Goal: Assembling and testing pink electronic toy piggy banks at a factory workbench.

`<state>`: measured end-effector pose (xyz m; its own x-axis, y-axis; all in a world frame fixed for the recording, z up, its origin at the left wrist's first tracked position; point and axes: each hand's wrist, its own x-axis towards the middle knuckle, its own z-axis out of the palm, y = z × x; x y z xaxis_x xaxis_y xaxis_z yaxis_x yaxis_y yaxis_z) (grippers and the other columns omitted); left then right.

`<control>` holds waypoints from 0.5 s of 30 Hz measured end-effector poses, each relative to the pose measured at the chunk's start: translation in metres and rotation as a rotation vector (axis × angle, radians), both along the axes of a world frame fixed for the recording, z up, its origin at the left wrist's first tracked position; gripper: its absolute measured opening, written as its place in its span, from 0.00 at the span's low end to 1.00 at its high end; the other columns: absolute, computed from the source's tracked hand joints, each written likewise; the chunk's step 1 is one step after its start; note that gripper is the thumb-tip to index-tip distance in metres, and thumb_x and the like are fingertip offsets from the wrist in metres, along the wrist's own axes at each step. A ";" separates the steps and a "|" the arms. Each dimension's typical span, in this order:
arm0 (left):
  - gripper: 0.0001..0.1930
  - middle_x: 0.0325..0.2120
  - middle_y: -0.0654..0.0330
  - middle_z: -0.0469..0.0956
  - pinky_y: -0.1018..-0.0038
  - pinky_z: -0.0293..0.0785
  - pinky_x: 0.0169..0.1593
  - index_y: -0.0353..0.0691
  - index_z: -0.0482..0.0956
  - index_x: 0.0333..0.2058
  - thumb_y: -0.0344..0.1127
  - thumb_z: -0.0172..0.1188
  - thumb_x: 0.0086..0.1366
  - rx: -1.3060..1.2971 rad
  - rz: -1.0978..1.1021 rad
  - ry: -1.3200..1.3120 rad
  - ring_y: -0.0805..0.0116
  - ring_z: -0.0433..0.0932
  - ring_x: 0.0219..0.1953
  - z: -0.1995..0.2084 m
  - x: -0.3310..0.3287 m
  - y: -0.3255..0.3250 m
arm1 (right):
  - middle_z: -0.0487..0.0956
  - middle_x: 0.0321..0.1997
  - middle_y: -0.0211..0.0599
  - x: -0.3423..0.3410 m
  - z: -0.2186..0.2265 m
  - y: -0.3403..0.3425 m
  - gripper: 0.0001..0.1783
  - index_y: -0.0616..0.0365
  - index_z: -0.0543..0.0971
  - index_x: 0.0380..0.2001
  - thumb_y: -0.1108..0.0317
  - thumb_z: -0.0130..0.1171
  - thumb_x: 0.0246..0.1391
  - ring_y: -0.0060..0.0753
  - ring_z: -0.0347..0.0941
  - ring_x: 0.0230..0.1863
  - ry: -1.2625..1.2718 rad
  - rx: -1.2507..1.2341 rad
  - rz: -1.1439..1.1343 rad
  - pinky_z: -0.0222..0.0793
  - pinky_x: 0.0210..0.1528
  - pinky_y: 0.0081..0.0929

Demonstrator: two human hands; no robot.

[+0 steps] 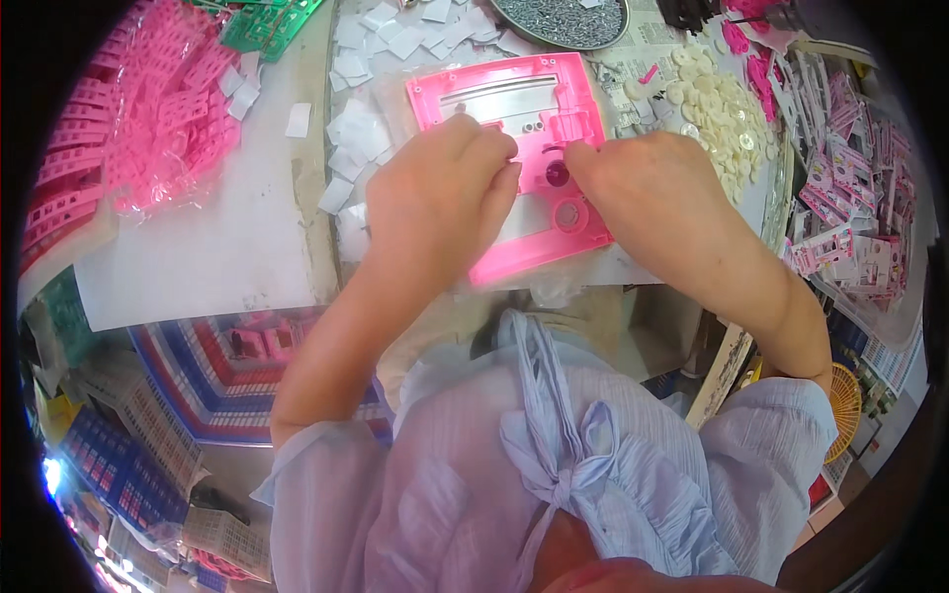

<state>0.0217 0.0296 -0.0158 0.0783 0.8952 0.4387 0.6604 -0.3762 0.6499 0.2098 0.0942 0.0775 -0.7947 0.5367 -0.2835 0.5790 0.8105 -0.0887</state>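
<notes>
A pink plastic housing (491,265) lies tilted on the worktop in front of me, with a pale inner panel, a slotted strip and round recesses. Over its left side, my left hand (440,193) is closed, thumb against fingers; whatever it pinches is hidden. My right hand (657,188) is closed too, its fingertips at the right part of the housing beside a small dark round part (557,173). What the right fingers hold is too small to make out. Both forearms reach in from below.
White square pieces (358,133) lie scattered left of the housing. A round tray (539,38) of small metal parts stands behind. Cream discs (727,124) are piled at right, near printed cards (850,188). Bagged pink parts (173,119) and green boards (267,30) sit at left.
</notes>
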 end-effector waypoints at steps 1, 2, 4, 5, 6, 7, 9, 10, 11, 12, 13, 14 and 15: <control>0.06 0.26 0.60 0.78 0.70 0.72 0.28 0.40 0.81 0.34 0.27 0.67 0.57 0.019 -0.001 -0.008 0.63 0.78 0.25 -0.001 0.000 0.001 | 0.80 0.22 0.43 -0.002 0.001 0.002 0.05 0.60 0.78 0.23 0.70 0.61 0.46 0.48 0.81 0.27 0.028 0.006 0.036 0.76 0.29 0.41; 0.06 0.26 0.60 0.78 0.70 0.72 0.28 0.40 0.81 0.34 0.27 0.67 0.56 0.018 0.002 -0.007 0.63 0.78 0.26 -0.002 0.000 0.001 | 0.80 0.22 0.44 -0.003 0.001 0.005 0.05 0.60 0.78 0.22 0.70 0.61 0.45 0.48 0.81 0.27 0.056 0.011 0.072 0.76 0.29 0.40; 0.06 0.27 0.60 0.78 0.70 0.73 0.28 0.40 0.81 0.34 0.27 0.67 0.56 0.012 0.003 -0.008 0.62 0.79 0.26 -0.005 -0.001 0.000 | 0.80 0.23 0.44 -0.006 0.002 0.009 0.05 0.60 0.79 0.23 0.70 0.60 0.46 0.47 0.81 0.29 0.067 0.015 0.135 0.76 0.31 0.40; 0.06 0.27 0.60 0.78 0.71 0.73 0.28 0.40 0.81 0.34 0.27 0.67 0.56 0.014 0.006 -0.004 0.63 0.79 0.26 -0.005 -0.001 0.000 | 0.80 0.23 0.44 -0.009 0.004 0.011 0.04 0.60 0.79 0.25 0.71 0.59 0.47 0.47 0.81 0.29 0.051 0.017 0.165 0.76 0.32 0.41; 0.06 0.27 0.61 0.78 0.71 0.73 0.28 0.40 0.81 0.34 0.28 0.67 0.56 0.015 0.005 -0.001 0.63 0.79 0.26 -0.005 -0.001 0.000 | 0.80 0.24 0.44 -0.012 0.006 0.012 0.04 0.61 0.79 0.27 0.72 0.59 0.49 0.46 0.81 0.30 0.034 0.018 0.191 0.76 0.33 0.41; 0.06 0.28 0.61 0.78 0.71 0.73 0.28 0.41 0.81 0.34 0.28 0.67 0.56 0.016 0.003 0.002 0.63 0.79 0.26 -0.005 -0.001 0.000 | 0.80 0.24 0.44 -0.014 0.006 0.013 0.04 0.61 0.79 0.27 0.71 0.59 0.49 0.47 0.81 0.30 -0.001 0.017 0.188 0.76 0.33 0.41; 0.06 0.27 0.62 0.78 0.71 0.72 0.28 0.41 0.81 0.34 0.29 0.67 0.56 0.006 0.011 0.006 0.64 0.79 0.26 -0.006 -0.001 0.000 | 0.80 0.25 0.44 -0.019 0.006 0.014 0.05 0.61 0.79 0.26 0.71 0.59 0.49 0.47 0.81 0.31 -0.071 0.015 0.189 0.76 0.34 0.41; 0.06 0.27 0.63 0.78 0.71 0.72 0.28 0.42 0.81 0.34 0.29 0.67 0.56 0.001 0.017 0.008 0.64 0.79 0.26 -0.006 -0.001 0.000 | 0.80 0.25 0.45 -0.021 0.005 0.014 0.05 0.61 0.79 0.26 0.71 0.59 0.49 0.48 0.80 0.31 -0.098 0.007 0.180 0.76 0.34 0.42; 0.06 0.27 0.63 0.78 0.71 0.72 0.28 0.42 0.81 0.34 0.29 0.67 0.56 0.007 0.019 0.006 0.64 0.79 0.26 -0.007 -0.001 0.000 | 0.80 0.25 0.45 -0.022 0.005 0.014 0.05 0.61 0.79 0.27 0.70 0.59 0.49 0.48 0.80 0.31 -0.126 -0.001 0.172 0.76 0.34 0.42; 0.06 0.27 0.63 0.78 0.71 0.72 0.28 0.43 0.81 0.34 0.30 0.67 0.56 0.014 0.022 0.005 0.64 0.79 0.26 -0.008 -0.002 0.000 | 0.80 0.26 0.45 -0.023 0.004 0.013 0.05 0.61 0.79 0.27 0.70 0.59 0.49 0.48 0.80 0.31 -0.153 -0.008 0.163 0.76 0.33 0.42; 0.06 0.27 0.64 0.78 0.71 0.72 0.28 0.43 0.81 0.34 0.30 0.67 0.56 0.021 0.024 0.005 0.65 0.79 0.26 -0.008 -0.002 -0.001 | 0.80 0.26 0.45 -0.021 0.001 0.014 0.05 0.61 0.79 0.28 0.70 0.59 0.50 0.49 0.80 0.31 -0.117 0.014 0.186 0.76 0.34 0.43; 0.06 0.27 0.64 0.78 0.71 0.71 0.28 0.43 0.81 0.33 0.30 0.67 0.56 0.007 0.025 0.005 0.65 0.79 0.26 -0.008 -0.002 -0.003 | 0.80 0.26 0.45 -0.018 -0.002 0.015 0.06 0.61 0.78 0.28 0.70 0.59 0.50 0.49 0.80 0.30 -0.081 0.036 0.209 0.76 0.34 0.43; 0.06 0.27 0.64 0.78 0.71 0.71 0.28 0.44 0.81 0.33 0.31 0.67 0.57 0.001 0.025 0.009 0.65 0.79 0.26 -0.007 -0.003 -0.002 | 0.80 0.26 0.46 -0.016 -0.003 0.016 0.06 0.62 0.78 0.28 0.70 0.59 0.51 0.49 0.80 0.30 -0.042 0.064 0.231 0.76 0.34 0.43</control>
<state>0.0189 0.0276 -0.0226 0.0595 0.8967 0.4386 0.6754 -0.3597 0.6438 0.1934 0.1100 0.0744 -0.8867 0.3601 -0.2898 0.3798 0.9250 -0.0126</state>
